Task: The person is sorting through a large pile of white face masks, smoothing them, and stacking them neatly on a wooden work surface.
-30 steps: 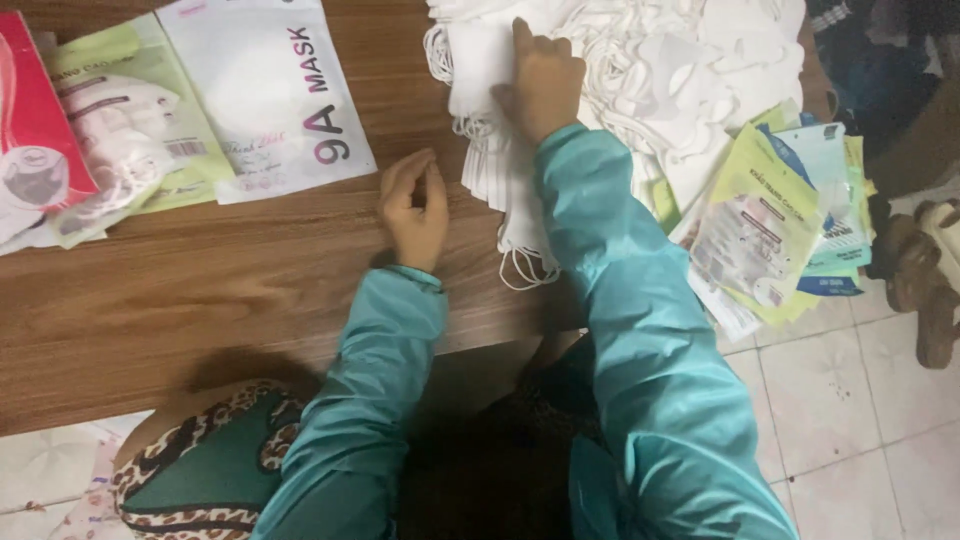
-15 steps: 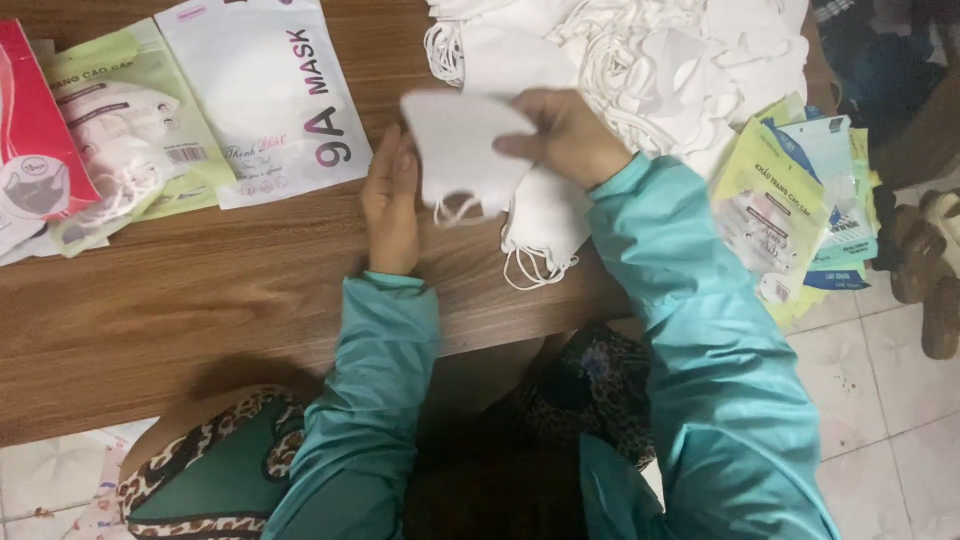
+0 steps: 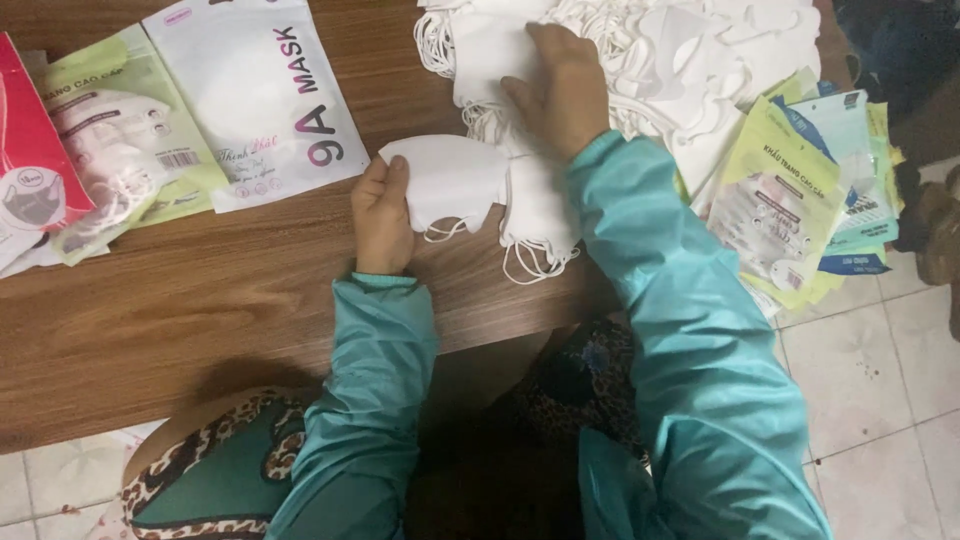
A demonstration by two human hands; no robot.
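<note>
Sorting step: left hand (image 3: 383,215) grips 1 white mask (image 3: 450,185); right hand (image 3: 565,90) presses, seemingly flat and unclenched, on the mask pile (image 3: 700,50). Next move needs a clean single-mask separation.

On my feed, a white packet (image 3: 255,95) lies flat on the brown wooden surface (image 3: 200,310), with a pale green packet (image 3: 120,150) just beside it and a red packet (image 3: 30,160) at the far left edge. At the right end I see a fanned stack of green and blue packets (image 3: 800,190) overhanging the surface. Below it all is a white tiled floor (image 3: 880,380).
</note>
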